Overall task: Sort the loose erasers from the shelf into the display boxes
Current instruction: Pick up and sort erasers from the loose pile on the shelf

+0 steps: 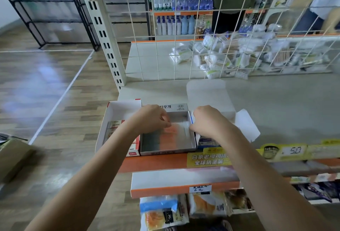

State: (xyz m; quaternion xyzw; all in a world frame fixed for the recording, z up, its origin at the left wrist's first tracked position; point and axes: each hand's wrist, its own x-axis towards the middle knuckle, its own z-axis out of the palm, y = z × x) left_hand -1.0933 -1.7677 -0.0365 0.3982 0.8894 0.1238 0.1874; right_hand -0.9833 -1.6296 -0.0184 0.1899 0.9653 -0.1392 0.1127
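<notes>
Both hands work over the grey box [168, 137] on the shelf [276, 102]: left hand [152, 118] pinches something small, right hand [206, 120] grips its wall. Erasers [165, 137] partly fill it; red box [117, 125] holds few. Sorting appears unfinished.

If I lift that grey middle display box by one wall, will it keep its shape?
Probably not well. The grey display box looks like thin folded card with low walls, so it may flex. It looks only partly filled, so likely light and apt to slide on the shelf.

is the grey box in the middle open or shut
Open. The grey box has its lid flap standing up at the back, and its inside shows, with blurred grey and orange contents that both hands reach into.
</notes>
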